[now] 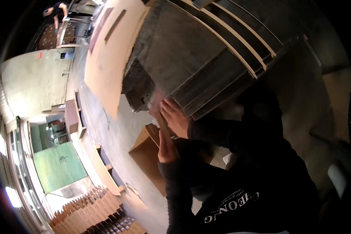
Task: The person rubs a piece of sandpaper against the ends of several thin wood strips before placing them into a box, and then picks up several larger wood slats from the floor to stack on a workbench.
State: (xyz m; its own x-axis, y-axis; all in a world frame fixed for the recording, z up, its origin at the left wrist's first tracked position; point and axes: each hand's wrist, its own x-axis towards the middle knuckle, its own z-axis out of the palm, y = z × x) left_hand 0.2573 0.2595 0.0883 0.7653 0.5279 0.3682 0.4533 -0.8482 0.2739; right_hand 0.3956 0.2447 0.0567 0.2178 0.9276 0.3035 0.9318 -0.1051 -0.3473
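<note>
A thick stack of dark grey cardboard sheets [199, 50] with pale edges fills the upper middle of the view. My right hand [176, 117] grips its lower corner, fingers curled over the sheet edges. Just below, my left hand [165, 147] is closed on a narrow brown cardboard strip [162, 124] that stands against the same corner. Both arms wear dark sleeves, and my dark sweatshirt [253, 187] with pale lettering fills the lower right.
An open brown cardboard box [146, 156] sits on the concrete floor under my hands. A large tan sheet [113, 50] lies to the left. Rows of folded cartons [91, 212] stand at lower left near a green floor patch [58, 165]. Another person [56, 11] works far off.
</note>
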